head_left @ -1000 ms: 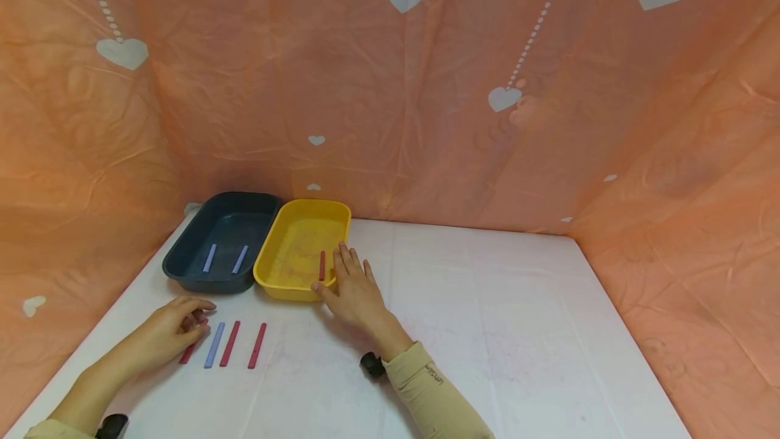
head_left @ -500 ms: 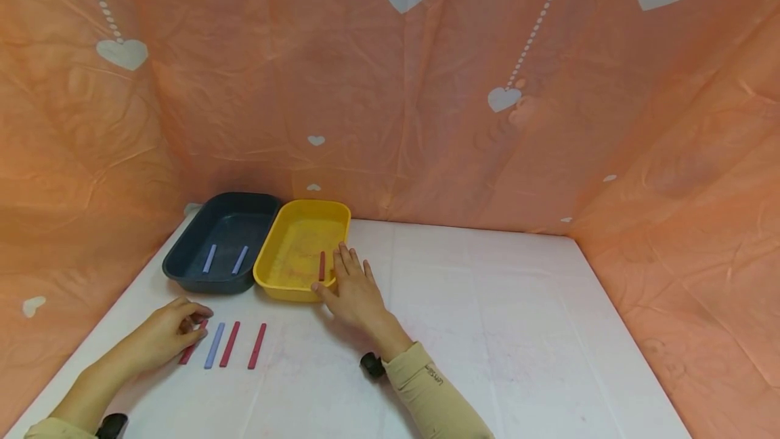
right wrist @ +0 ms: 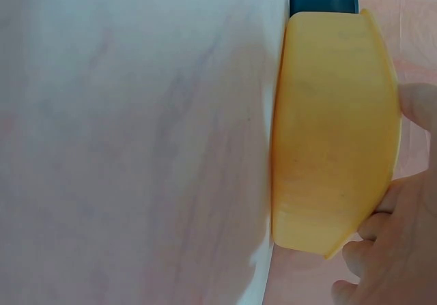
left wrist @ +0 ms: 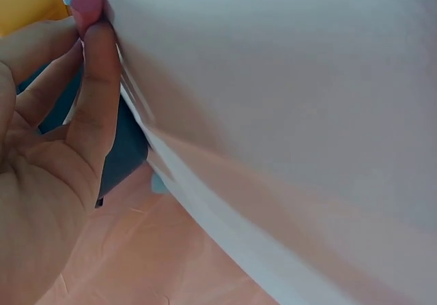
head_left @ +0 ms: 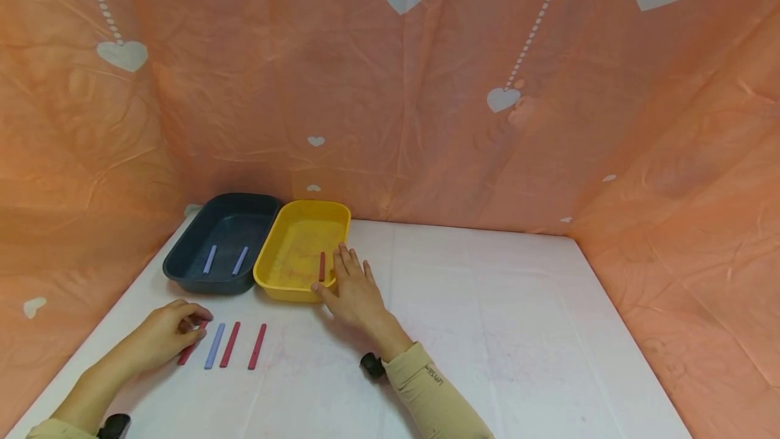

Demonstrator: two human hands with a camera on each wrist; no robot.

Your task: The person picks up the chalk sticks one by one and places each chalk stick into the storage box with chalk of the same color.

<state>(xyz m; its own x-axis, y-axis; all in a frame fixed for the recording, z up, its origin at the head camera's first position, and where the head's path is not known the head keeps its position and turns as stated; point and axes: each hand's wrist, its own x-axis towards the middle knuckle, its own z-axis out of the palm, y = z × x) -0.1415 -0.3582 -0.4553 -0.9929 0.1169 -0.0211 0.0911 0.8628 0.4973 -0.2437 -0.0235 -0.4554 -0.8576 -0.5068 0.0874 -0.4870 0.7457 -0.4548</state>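
My left hand pinches a red chalk stick at the left end of a row on the table; its round end shows between thumb and fingers in the left wrist view. Beside it lie a lavender chalk stick and two more red ones, the nearer being this red stick. My right hand rests with fairly straight fingers on the near right corner of the yellow tray, thumb at the rim. One red stick lies inside that tray.
Left of the yellow tray stands a dark blue tray with two lavender sticks in it. A white cloth covers the table. Orange sheeting with white hearts hangs behind and at both sides.
The left hand's fingers have shifted slightly along the red chalk stick and settled on its far end. The right hand, the trays and the other sticks keep their places.
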